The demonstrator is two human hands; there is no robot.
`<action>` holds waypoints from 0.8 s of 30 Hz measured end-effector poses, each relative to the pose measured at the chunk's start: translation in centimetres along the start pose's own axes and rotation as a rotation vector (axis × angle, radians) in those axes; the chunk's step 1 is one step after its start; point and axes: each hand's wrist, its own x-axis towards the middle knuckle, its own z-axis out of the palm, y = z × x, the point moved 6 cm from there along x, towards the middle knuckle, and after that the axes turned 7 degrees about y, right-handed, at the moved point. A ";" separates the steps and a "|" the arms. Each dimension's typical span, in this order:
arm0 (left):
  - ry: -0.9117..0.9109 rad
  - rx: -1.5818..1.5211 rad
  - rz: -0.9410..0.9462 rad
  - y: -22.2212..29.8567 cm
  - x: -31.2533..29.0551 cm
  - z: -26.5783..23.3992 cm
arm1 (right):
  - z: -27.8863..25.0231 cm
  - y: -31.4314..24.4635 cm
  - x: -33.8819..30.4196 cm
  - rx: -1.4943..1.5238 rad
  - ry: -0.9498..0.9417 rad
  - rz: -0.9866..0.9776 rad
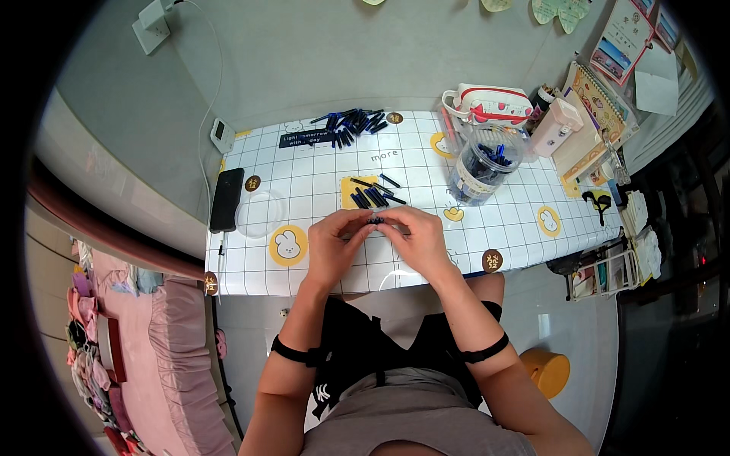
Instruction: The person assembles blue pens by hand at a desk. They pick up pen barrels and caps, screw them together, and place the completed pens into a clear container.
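My left hand point(333, 242) and my right hand point(418, 240) meet over the near middle of the table, fingertips pinched together. Between them is a small bunch of dark blue ink cartridges point(376, 220), partly hidden by the fingers. Just beyond the fingertips lies a loose group of similar cartridges point(370, 196), pointing various ways. Farther back, a bigger heap of dark blue cartridges point(353, 124) is spread near the wall. To the right stands a clear plastic jar point(473, 185), uncovered, with more cartridges inside.
A round clear lid point(260, 215) lies left of my hands, beside a black phone point(226, 199). Behind the jar sits a white and red pencil case point(494, 103). A pink box point(557, 127), notebooks and black scissors point(599, 206) occupy the right side. The table point(304, 178) has a white gridded cover.
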 end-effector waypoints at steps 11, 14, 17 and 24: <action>0.006 0.051 0.082 1.0 0.0 0.2 | 0.2 0.4 -0.3 0.055 -0.007 0.026; 0.012 0.083 0.102 1.0 -0.1 0.2 | 0.2 0.4 -0.3 0.082 0.007 0.004; 0.007 0.099 0.117 1.1 -0.2 0.1 | 0.3 0.6 -0.3 0.090 0.014 -0.003; 0.006 0.045 0.085 1.0 -0.2 0.1 | 0.3 0.4 -0.2 0.081 0.010 -0.021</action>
